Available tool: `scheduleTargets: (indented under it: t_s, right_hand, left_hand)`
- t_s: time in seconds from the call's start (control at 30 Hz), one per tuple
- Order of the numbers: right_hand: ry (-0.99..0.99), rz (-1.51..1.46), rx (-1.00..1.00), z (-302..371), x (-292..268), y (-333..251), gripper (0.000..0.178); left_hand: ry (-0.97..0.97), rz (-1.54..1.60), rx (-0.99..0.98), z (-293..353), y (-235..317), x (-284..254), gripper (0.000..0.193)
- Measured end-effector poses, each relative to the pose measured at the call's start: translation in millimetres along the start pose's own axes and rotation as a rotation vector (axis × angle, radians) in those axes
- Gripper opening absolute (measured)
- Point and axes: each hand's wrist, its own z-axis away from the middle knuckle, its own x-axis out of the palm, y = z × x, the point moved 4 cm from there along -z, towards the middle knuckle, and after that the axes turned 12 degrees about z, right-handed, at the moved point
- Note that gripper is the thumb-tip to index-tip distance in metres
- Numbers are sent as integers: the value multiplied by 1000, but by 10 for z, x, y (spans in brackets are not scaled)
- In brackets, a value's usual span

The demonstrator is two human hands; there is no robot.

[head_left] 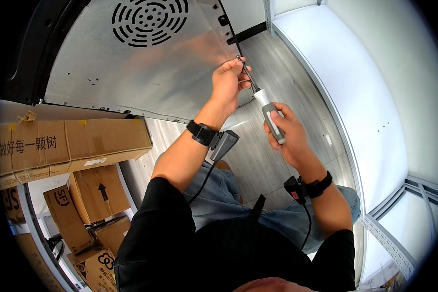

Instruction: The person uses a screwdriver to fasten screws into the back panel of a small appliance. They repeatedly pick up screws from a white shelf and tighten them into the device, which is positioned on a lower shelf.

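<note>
A screwdriver with a grey and white handle slants from my right hand up to the edge of a large metal panel. My right hand is closed around the handle, thumb along its side. The thumb and forefinger of my left hand pinch at the tip of the dark shaft, right by the panel's edge, the other fingers curled beside the shaft. Whether a small screw sits between those fingertips I cannot make out. Round vent slots pierce the silvery panel, and small holes and dark fittings run along its edges.
Cardboard boxes lie at the left, with more boxes on a rack below them. White shelving with a grey metal frame curves along the right. Grey wood-look floor shows between. Each wrist carries a strapped device with a cable.
</note>
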Motion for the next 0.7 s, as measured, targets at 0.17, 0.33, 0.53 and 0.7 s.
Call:
scheduleTargets:
  t_s: [0.17, 0.33, 0.53, 0.7]
  right_hand:
    - [101, 188, -26, -32, -2, 65, 41]
    - [129, 375, -18, -100, -18, 155, 45]
    - [-56, 162, 84, -92, -20, 101, 47]
    - [-115, 39, 110, -120, -74, 184, 46]
  left_hand:
    - [2, -71, 25, 30, 11, 37, 14]
    - [12, -144, 71, 2, -36, -3, 14]
    - [4, -118, 31, -38, -29, -49, 12]
    - [-16, -92, 16, -16, -17, -9, 13]
